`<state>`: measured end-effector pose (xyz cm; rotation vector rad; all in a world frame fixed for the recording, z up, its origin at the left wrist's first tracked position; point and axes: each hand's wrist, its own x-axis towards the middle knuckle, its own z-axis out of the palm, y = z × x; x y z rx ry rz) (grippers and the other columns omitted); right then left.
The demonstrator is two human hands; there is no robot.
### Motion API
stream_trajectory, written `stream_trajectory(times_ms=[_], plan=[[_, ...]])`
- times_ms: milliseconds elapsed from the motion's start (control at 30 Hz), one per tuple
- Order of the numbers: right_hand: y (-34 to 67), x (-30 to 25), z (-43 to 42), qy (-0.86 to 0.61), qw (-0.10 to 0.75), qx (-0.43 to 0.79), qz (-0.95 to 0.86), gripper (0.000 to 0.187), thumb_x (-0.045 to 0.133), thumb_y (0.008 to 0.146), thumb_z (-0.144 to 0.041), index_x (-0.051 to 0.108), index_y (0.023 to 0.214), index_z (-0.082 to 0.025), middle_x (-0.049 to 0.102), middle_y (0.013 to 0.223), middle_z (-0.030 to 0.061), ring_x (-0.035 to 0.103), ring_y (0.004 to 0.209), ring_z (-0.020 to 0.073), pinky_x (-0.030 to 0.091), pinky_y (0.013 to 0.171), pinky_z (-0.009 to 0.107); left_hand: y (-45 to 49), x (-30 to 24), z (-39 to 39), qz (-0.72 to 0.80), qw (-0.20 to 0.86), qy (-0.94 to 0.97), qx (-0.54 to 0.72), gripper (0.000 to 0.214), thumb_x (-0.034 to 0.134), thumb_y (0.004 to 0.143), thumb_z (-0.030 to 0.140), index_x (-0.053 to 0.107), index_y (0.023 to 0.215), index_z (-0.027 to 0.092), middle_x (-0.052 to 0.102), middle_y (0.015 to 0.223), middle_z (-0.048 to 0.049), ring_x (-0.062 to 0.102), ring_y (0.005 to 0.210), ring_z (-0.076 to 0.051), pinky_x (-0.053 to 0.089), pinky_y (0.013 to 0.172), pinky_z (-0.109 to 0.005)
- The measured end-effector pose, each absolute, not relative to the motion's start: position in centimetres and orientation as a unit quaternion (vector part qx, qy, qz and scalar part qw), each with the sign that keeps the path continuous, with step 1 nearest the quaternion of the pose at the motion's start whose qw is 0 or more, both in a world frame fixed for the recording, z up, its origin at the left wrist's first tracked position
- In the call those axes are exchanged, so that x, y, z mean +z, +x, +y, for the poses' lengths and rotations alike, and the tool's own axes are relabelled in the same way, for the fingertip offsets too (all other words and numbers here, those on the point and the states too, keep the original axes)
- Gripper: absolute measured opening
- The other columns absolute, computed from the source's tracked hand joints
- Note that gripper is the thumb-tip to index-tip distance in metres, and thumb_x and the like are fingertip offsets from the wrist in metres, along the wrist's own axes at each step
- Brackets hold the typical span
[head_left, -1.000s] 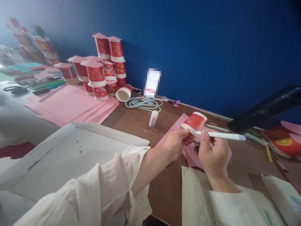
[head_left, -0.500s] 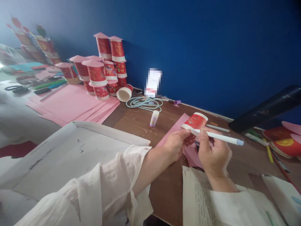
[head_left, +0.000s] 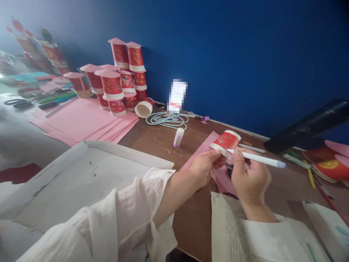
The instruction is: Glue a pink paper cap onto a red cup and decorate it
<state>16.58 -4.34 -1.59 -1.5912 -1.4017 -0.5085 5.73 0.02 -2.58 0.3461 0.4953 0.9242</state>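
My left hand (head_left: pixel 205 166) is closed on the rim of a red paper cup (head_left: pixel 225 139) with a white band and a gold design, which it holds tilted above the table. In my right hand (head_left: pixel 250 180) is a white pen (head_left: pixel 263 159), gripped with its tip close to the cup's white band; I cannot tell if the tip touches. Below the hands lie a pink paper sheet (head_left: pixel 200 151) and dark-handled scissors (head_left: pixel 229 169), partly hidden by my right hand. An uncapped glue stick (head_left: pixel 178 137) stands upright to the left.
Stacked red paper cups (head_left: pixel 135 59) with pink paper tops stand at the back left, beside a pink paper stack (head_left: pixel 81 118). A coiled cable (head_left: pixel 166 120) lies by the blue wall (head_left: pixel 231 54). A black cylinder (head_left: pixel 311 125) leans at right. Printed pages (head_left: pixel 225 225) lie in front.
My right hand has shifted slightly right and down, with the pen's rear end lower. More of the scissors shows between my hands. The cup has barely moved.
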Motion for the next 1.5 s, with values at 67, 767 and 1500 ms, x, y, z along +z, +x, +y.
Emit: stream_trajectory(times_ms=[67,767,1500], plan=[[16.59,-1.51,-4.37,-0.646,0.459,-0.208,-0.573,0.032,0.056,0.095,-0.04,0.072,0.093,-0.013,0.075,0.082,0.013,0.072,0.082,0.0267,0.054,0.074,0.037,5.73,-2.58,0.05,0.236,0.853,0.164,0.436,0.015,0.078,0.075,0.025,0.071,0.078,0.011,0.068,0.078,-0.006,0.059,0.071,-0.013,0.045,0.083,-0.031],[16.51,-1.4,-4.48,-0.64,0.458,-0.19,-0.587,0.028,0.054,0.095,-0.039,0.07,0.093,-0.016,0.074,0.084,0.0117,0.07,0.085,0.0261,0.053,0.077,0.038,5.79,-2.69,0.1,0.23,0.85,0.175,0.441,0.018,0.078,0.074,0.028,0.072,0.079,0.012,0.069,0.078,-0.0067,0.06,0.071,-0.014,0.047,0.084,-0.032],[16.6,-1.37,-4.34,-0.634,0.449,-0.183,-0.603,0.028,0.055,0.095,-0.04,0.071,0.092,-0.017,0.074,0.082,0.0103,0.07,0.082,0.0249,0.052,0.074,0.036,5.82,-2.57,0.0,0.232,0.848,0.168,0.445,0.014,0.077,0.075,0.024,0.072,0.079,0.011,0.069,0.08,-0.007,0.06,0.072,-0.014,0.046,0.085,-0.031]])
